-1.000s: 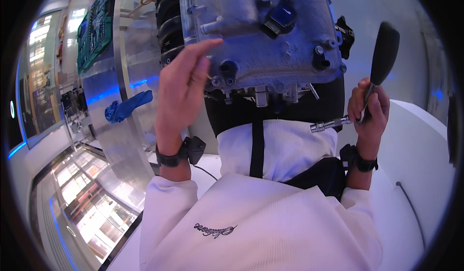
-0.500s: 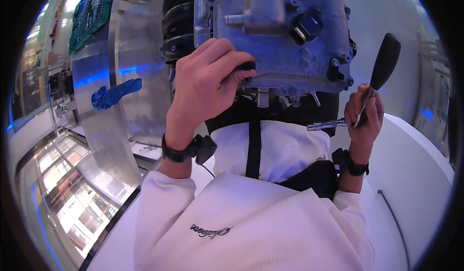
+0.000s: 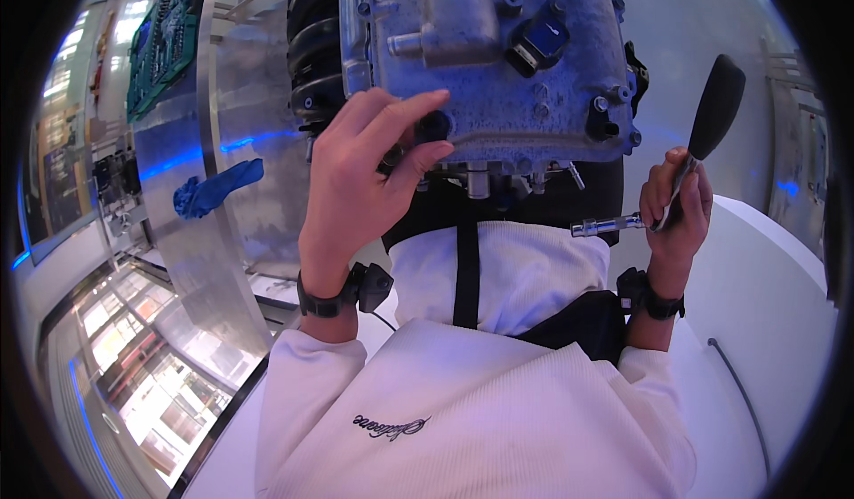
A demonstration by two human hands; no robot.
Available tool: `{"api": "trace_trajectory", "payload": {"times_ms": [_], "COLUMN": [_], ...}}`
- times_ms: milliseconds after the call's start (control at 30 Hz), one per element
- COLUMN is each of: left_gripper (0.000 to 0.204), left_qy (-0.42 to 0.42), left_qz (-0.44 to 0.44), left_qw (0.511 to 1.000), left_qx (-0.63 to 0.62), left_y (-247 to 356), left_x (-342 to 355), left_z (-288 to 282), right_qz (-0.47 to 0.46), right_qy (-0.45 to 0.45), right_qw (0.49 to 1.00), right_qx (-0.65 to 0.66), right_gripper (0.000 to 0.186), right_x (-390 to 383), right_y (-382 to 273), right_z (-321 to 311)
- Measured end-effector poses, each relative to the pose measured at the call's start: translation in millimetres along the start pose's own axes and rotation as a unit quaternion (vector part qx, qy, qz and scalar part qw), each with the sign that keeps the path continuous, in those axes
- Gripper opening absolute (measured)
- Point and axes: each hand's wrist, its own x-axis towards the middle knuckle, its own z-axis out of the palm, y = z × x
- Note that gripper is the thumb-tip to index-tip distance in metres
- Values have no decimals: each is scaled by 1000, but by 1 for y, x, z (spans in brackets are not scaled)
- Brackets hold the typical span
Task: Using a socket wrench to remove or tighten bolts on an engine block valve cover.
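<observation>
My left hand (image 3: 360, 165) is at the near left corner of a grey metal engine cover (image 3: 498, 99). Its thumb and forefinger stand apart on either side of a small round black part (image 3: 433, 127), which appears to sit on the cover. The other fingers are curled and partly hidden. On the right, away from the engine, my right hand (image 3: 678, 205) grips a ratchet wrench (image 3: 717, 108) near its head. The wrench's black handle points up, and a shiny socket (image 3: 607, 225) on its head points left toward the engine.
Black ribbed intake pipes (image 3: 314, 54) run along the engine's left side. Further left, a crumpled blue glove (image 3: 218, 188) lies on a metal surface, with a green tool tray (image 3: 167, 45) beyond it. A curved white panel (image 3: 774, 277) is at the right.
My left thumb and forefinger have parted from their pinch on the black part. The view has shifted slightly, while my right hand keeps its hold on the ratchet wrench.
</observation>
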Motion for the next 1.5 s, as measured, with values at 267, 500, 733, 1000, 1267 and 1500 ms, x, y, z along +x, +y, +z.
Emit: {"api": "trace_trajectory", "payload": {"times_ms": [267,500,733,1000,1267,1500], "left_gripper": [32,33,27,23,29,29], "left_qy": [-42,12,93,78,143,133], "left_qz": [-10,-50,-139,18,-3,87], "left_qw": [998,994,939,993,986,987], "left_qx": [36,-93,-301,-83,-88,-14], "left_y": [6,2,-4,-15,0,-2], "left_x": [5,-21,-40,-39,-33,-29], "left_z": [-2,-8,-14,-4,18,20], "right_qz": [7,7,-17,-13,-3,9], "right_qy": [-55,-7,19,66,47,48], "right_qw": [998,1000,999,995,999,999], "right_qx": [18,11,48,72,15,-2], "right_gripper": [39,40,38,36,37,37], "right_x": [4,4,-6,-11,-11,-12], "right_y": [7,3,-9,3,6,7], "right_z": [3,-3,-35,-36,-33,-30]}}
